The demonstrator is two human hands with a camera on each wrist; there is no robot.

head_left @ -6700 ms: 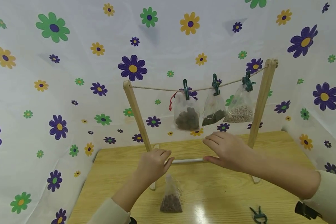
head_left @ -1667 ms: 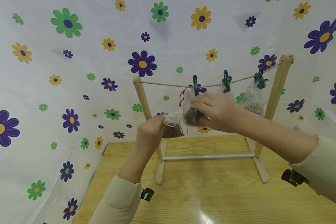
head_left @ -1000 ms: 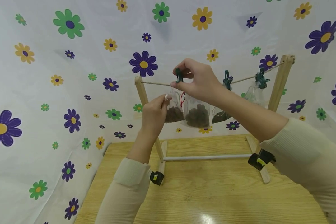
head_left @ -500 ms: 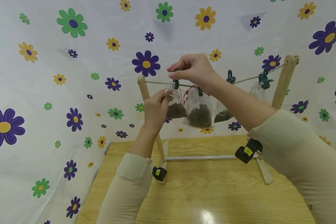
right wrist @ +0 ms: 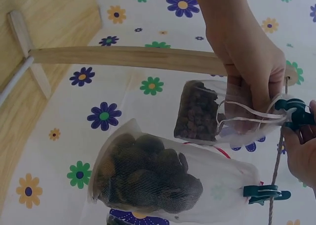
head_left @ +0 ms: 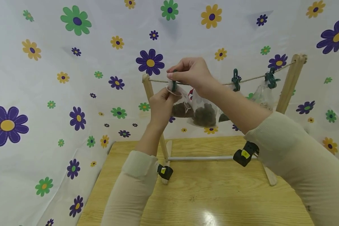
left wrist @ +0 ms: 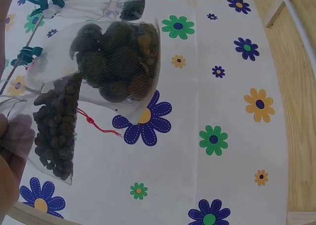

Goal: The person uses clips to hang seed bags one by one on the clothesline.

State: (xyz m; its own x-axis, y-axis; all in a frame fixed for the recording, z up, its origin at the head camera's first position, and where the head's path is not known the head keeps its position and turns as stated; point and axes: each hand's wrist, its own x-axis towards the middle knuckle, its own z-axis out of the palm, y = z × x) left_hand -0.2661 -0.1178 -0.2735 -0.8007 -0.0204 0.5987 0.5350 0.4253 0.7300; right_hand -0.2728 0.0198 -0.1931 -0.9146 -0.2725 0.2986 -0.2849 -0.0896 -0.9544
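My left hand (head_left: 160,105) pinches the gathered top of a small sheer drawstring bag (head_left: 183,110), raised to the rope (head_left: 255,78). Dark brown lumps fill the bag's bottom, as the left wrist view shows close up (left wrist: 57,126). Above it, my right hand (head_left: 196,73) squeezes the handles of a dark green spring clip (right wrist: 296,112) between thumb and fingers. The clip sits at the rope over the bag's neck; whether it bites both cannot be told. A larger mesh bag (head_left: 204,114) of round dark pieces hangs alongside, from its own clip (right wrist: 266,193).
Farther right along the rope, two more clips (head_left: 235,80) hold bags, one with pale bits (head_left: 262,97). The rope runs between two wooden posts (head_left: 291,83), joined low by a white rod (head_left: 200,158). The frame stands on a wooden table (head_left: 203,194) before a flower-print cloth.
The bag of brown lumps and the green clip, earlier lying on the table, are now up at the rope in my hands. Over the last second, the clip came down onto the bag's neck.
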